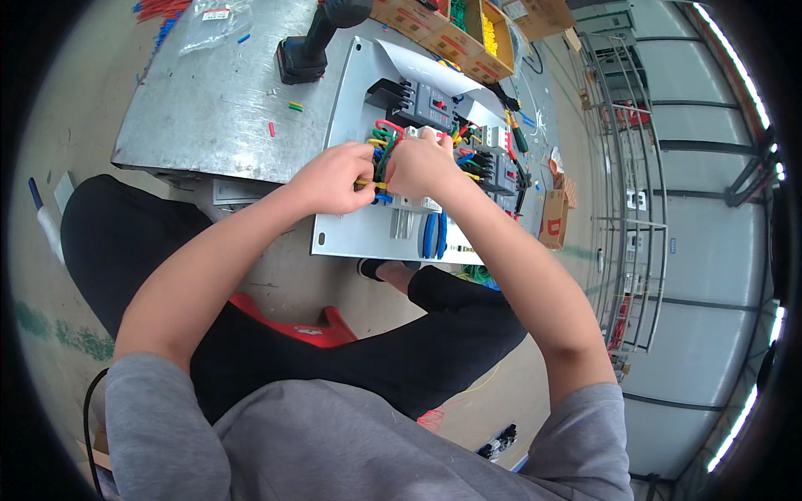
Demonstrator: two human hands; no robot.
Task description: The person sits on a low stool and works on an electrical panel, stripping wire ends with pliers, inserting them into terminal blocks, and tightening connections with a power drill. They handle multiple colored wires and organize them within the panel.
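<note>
2 hands | left hand point(336, 177) pinches yellow wire point(364, 183) | right hand point(424, 163) closed on wire bundle point(385, 150)

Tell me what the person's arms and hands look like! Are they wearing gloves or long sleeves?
No gloves and no long sleeves. The left hand and right hand are bare, with no rings or watch showing. Both forearms are bare too. Short grey sleeves of a T-shirt cover only the upper arms, above black trousers.

Both forearms are being extended forward, with the left hand point(334, 178) and right hand point(422, 164) being held close together, fingers curled.
</note>
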